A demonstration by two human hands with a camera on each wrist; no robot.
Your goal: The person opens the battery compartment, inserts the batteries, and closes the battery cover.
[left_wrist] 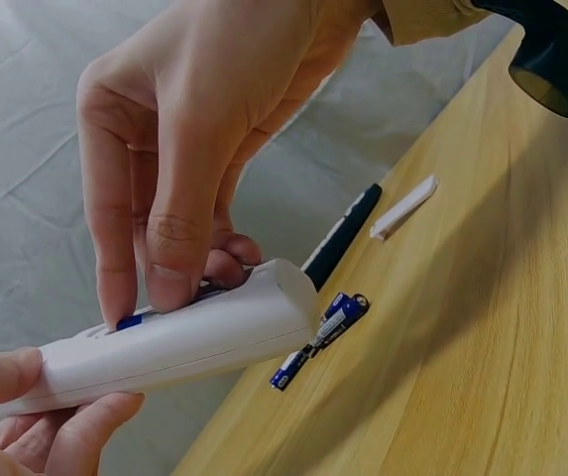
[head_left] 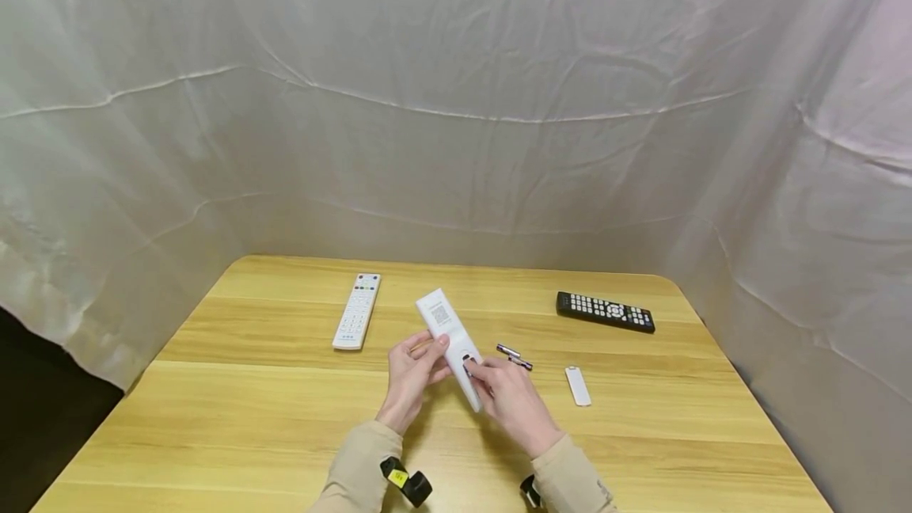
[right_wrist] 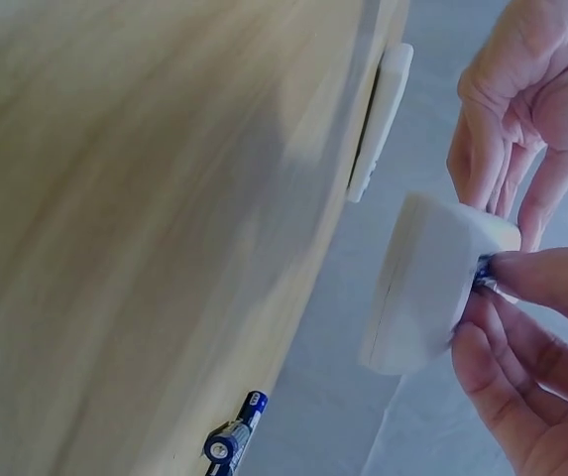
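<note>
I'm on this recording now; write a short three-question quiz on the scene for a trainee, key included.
1. Short answer: which hand has its fingertips on a battery at the open compartment of the held white remote?
2. True or false: the black remote lies button side up.
3. Multiple choice: in the head view, where is the small white cover relative to the loose batteries?
a) left
b) right
c) on top

Key: 1. the right hand; 2. true; 3. b

Curtain (head_left: 456,180): I'm seeing soft, even light grazing folds, pink tinting the upper right.
Tabletop (head_left: 214,418): soft shadows are darkening it.
Wrist views: I'm getting dimmer pictures, the right one blurring.
</note>
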